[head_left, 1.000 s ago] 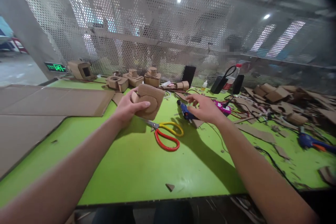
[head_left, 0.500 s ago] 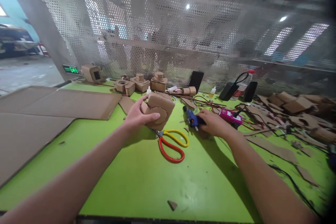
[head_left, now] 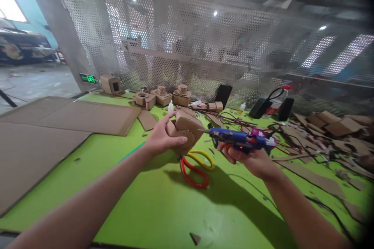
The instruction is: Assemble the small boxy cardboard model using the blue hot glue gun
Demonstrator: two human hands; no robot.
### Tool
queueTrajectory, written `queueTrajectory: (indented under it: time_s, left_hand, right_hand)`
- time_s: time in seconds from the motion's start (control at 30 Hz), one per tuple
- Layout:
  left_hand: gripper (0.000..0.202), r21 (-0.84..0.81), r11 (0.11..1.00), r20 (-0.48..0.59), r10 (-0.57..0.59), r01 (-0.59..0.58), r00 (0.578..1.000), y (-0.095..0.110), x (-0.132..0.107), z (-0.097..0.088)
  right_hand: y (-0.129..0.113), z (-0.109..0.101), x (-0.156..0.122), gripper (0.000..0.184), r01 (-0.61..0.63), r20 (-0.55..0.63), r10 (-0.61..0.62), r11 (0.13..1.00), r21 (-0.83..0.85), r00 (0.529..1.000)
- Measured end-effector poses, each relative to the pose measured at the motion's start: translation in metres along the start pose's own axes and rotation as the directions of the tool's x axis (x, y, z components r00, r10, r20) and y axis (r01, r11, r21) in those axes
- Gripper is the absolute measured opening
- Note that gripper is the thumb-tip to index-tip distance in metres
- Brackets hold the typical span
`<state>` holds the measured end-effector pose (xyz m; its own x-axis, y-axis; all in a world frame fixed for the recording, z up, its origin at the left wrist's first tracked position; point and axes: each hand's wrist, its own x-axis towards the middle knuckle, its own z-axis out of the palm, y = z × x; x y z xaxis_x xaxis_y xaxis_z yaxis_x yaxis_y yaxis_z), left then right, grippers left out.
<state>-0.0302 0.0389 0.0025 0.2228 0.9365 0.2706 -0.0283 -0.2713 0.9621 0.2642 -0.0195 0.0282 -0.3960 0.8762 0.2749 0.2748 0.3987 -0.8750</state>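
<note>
My left hand (head_left: pixel 163 136) grips a small cardboard box (head_left: pixel 189 124) with a round cardboard piece on its face, held above the green table. In my right hand (head_left: pixel 248 159) is a blue hot glue gun (head_left: pixel 236 137), its handle wrapped by my fingers. The gun lies level, its nozzle pointing left and close to the box's right edge; whether they touch I cannot tell. Beneath the box, scissors (head_left: pixel 195 183) with one red and one yellow handle lie on the table, their blades hidden.
Large cardboard sheets (head_left: pixel 87 118) cover the left side. Several cardboard camera-like models (head_left: pixel 160 95) stand along the back, near a small white bottle (head_left: pixel 171 106). Cables, a magenta device (head_left: pixel 258 132) and cardboard scraps (head_left: pixel 315 175) crowd the right. A perforated metal screen (head_left: pixel 198 46) rises behind.
My right hand has lifted the glue gun off the table and turned its nozzle toward the box. The box stays in my left hand, slightly tilted. The view has shifted a little.
</note>
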Motion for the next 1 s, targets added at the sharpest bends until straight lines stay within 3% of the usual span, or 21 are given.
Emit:
queueTrajectory:
  time_s: [0.17,0.3,0.57,0.73,1.0]
  left_hand:
    - [0.106,0.024,0.999,0.070,0.042,-0.044,0.997,0.002,-0.004,0.007]
    - [0.108,0.034,0.998,0.100,0.046,-0.050,0.994,0.002,-0.006,0.012]
    - [0.100,0.213,0.969,0.094,0.109,-0.127,0.990,0.011,-0.009,0.020]
    - [0.099,0.301,0.937,0.083,0.157,-0.175,0.984,0.011,-0.009,0.019]
    - [0.097,0.343,0.912,0.096,0.206,-0.226,0.974,0.008,-0.009,0.016]
  right_hand:
    - [-0.004,0.016,-0.003,0.045,-0.016,-0.054,0.008,0.988,-0.153,0.999]
    - [-0.007,0.014,-0.004,0.046,-0.029,-0.078,0.014,0.979,-0.201,0.997]
    - [-0.012,0.014,-0.004,0.047,-0.084,-0.079,0.065,0.956,-0.279,0.995]
    - [-0.015,0.016,-0.003,0.043,-0.062,-0.055,0.049,0.958,-0.279,0.997]
    - [-0.006,0.009,-0.004,0.052,-0.150,-0.099,0.125,0.939,-0.310,0.987]
